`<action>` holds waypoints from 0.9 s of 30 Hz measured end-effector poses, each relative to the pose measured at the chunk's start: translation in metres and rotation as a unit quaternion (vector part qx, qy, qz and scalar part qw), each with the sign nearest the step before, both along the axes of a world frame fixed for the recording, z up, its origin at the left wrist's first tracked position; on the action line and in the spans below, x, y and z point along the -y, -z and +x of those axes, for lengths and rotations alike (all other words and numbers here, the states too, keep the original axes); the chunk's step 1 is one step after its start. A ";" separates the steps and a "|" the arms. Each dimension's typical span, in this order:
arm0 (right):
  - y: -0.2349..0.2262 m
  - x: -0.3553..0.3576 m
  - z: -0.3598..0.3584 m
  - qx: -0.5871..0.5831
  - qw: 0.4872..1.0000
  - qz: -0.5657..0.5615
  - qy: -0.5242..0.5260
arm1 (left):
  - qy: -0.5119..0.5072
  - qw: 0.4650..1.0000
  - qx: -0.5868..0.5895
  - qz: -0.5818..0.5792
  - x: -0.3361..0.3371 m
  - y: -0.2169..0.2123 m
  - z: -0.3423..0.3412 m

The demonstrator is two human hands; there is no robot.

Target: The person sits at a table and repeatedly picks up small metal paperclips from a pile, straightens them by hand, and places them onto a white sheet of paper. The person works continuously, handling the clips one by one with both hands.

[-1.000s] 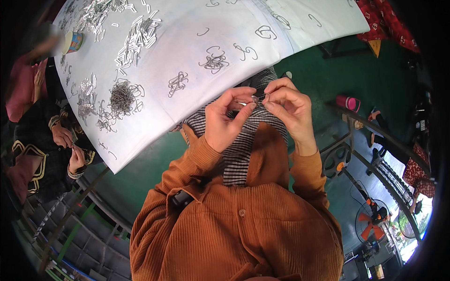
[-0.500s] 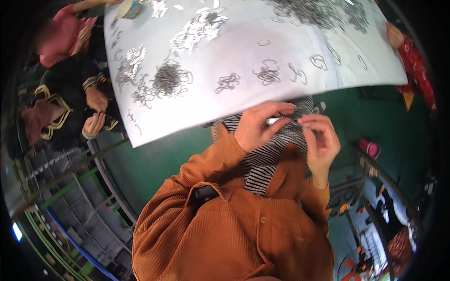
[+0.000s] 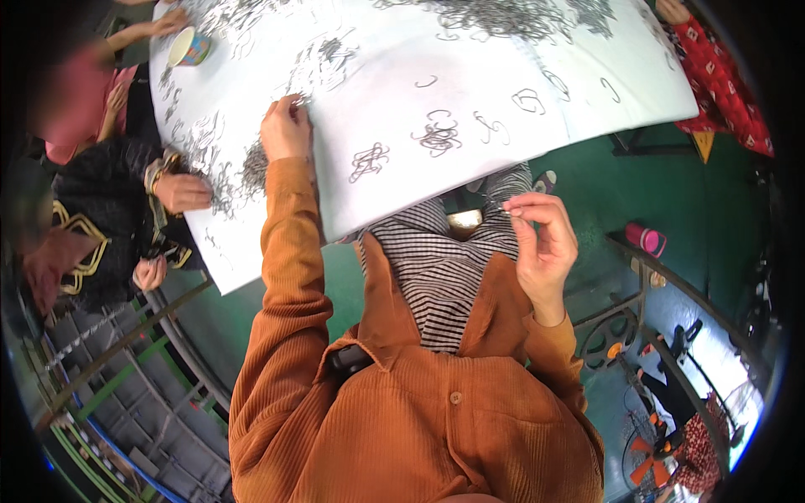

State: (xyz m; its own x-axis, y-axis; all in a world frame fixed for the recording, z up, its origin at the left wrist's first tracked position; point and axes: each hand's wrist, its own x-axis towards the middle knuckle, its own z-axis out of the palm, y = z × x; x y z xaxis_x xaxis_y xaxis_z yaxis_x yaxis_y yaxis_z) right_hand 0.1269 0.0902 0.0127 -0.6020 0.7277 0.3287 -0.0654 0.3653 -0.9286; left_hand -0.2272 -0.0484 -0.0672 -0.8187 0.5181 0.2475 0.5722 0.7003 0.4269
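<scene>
My left hand (image 3: 287, 127) reaches over the white table, its fingers curled in beside a pile of small shiny strips (image 3: 331, 60); what lies between its fingertips is hidden. Under and left of that wrist is a dark heap of wire hooks (image 3: 255, 168). Off the table's near edge, above my lap, my right hand (image 3: 547, 243) pinches a thin small metal piece (image 3: 501, 205), too fine to name. Between the hands, two small clusters of dark hooks, one nearer (image 3: 369, 162) and one farther (image 3: 438, 134), lie on the white tabletop (image 3: 369, 101).
Several loose hooks (image 3: 528, 101) lie to the right, and a large hook pile (image 3: 503, 18) at the back. A paper cup (image 3: 189, 48) stands far left. Another person's hand (image 3: 183, 193) works at the left edge; a red sleeve (image 3: 713, 75) is at the right.
My left hand has left my right hand and moved forward and left onto the table. My right hand stays pinched above my lap. The view has shifted slightly.
</scene>
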 end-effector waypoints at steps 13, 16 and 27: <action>0.009 0.001 0.010 0.011 1.000 -0.016 0.013 | 0.207 0.736 0.575 0.292 -0.062 -0.089 0.216; 0.009 0.000 0.010 0.011 1.000 -0.014 0.014 | 0.213 0.740 0.573 0.281 -0.062 -0.090 0.221; 0.023 0.009 0.005 0.021 0.999 0.014 0.021 | 0.234 0.803 0.470 0.281 -0.052 -0.093 0.233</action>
